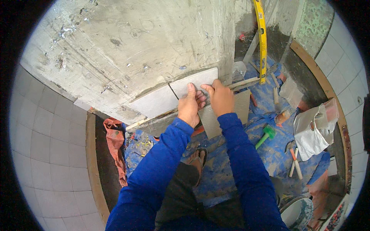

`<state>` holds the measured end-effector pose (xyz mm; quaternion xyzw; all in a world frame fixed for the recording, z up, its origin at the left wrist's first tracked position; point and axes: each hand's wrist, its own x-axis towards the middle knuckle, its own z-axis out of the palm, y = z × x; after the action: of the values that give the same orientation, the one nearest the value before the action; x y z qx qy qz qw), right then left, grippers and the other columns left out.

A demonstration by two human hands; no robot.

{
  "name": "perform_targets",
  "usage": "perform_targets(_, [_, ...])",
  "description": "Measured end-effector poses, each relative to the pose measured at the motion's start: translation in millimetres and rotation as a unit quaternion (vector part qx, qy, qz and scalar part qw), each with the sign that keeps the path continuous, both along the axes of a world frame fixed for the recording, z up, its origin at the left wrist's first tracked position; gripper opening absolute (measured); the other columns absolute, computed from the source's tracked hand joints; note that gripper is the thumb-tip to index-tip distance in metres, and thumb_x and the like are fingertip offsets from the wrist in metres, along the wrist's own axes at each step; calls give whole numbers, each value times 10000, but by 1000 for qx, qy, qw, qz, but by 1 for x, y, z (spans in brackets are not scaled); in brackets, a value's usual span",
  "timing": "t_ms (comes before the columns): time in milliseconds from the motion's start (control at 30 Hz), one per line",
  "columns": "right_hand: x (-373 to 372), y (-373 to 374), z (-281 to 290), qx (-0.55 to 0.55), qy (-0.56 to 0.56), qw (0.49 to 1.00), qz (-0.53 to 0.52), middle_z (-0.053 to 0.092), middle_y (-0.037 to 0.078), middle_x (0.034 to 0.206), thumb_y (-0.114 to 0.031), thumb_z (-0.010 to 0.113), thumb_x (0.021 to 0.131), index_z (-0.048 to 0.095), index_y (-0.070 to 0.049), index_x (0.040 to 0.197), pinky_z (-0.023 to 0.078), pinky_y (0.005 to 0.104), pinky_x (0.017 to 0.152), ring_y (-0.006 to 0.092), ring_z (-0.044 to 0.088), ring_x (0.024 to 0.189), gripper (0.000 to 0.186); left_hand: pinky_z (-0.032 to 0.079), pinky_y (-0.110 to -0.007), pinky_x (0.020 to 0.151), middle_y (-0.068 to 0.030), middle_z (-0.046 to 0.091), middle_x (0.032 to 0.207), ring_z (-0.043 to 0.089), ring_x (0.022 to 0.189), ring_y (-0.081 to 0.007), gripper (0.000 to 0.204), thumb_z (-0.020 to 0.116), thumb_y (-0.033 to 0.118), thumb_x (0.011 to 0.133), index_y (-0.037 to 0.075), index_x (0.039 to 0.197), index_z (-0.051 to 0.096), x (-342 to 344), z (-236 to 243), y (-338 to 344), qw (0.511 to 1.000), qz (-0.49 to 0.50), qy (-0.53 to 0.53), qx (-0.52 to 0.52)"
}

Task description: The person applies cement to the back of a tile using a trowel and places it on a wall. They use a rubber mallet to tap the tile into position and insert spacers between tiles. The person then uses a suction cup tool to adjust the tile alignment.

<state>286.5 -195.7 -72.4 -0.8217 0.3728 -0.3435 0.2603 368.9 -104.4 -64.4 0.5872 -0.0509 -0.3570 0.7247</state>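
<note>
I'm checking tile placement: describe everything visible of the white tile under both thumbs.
The white tile is flat, rectangular and ceramic-looking. It stands upright, low against the rough concrete wall, right of a similar tile, a dark gap between them. The left hand and right hand touch it, thumbs on its face; they hide part of its lower edge.

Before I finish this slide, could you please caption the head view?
Left hand and right hand on a pale tile against a rough wall, beside a second tile.
</note>
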Motion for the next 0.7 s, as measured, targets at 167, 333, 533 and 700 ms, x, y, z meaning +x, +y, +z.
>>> perform_targets(167, [12,10,-4,39,-20,998,-51,717,248,820,-525,664,947,630,-45,901,525,580,690,469,703,789,484,569,-369,839,-139,683,1036,667,924,-232,672,518,594,1044,-64,1141,615,8,-3,1,1000,-22,5,15])
perform_targets(333, [-15,-11,-15,52,-112,988,-93,725,239,884,-440,670,974,662,-52,948,535,536,714,440,711,832,389,573,-385,876,-160,659,1115,660,1045,-258,727,536,625,1014,-74,1209,584,9,-2,2,999,-38,9,9])
perform_targets(533, [-181,-32,-173,218,-49,837,-499,702,191,1195,-314,771,891,614,-69,1260,550,508,855,413,675,1075,470,557,-385,887,-110,625,1153,644,1016,-245,670,551,583,1033,-42,1274,572,10,-3,17,997,-73,-14,9])
perform_targets(700, [-257,39,-360,447,189,745,-457,514,248,1461,-307,831,818,462,-23,1428,517,515,1015,398,563,1303,768,563,-387,861,-95,639,1200,650,996,-236,574,542,513,1063,-18,1280,577,5,-13,17,996,-64,-63,14])
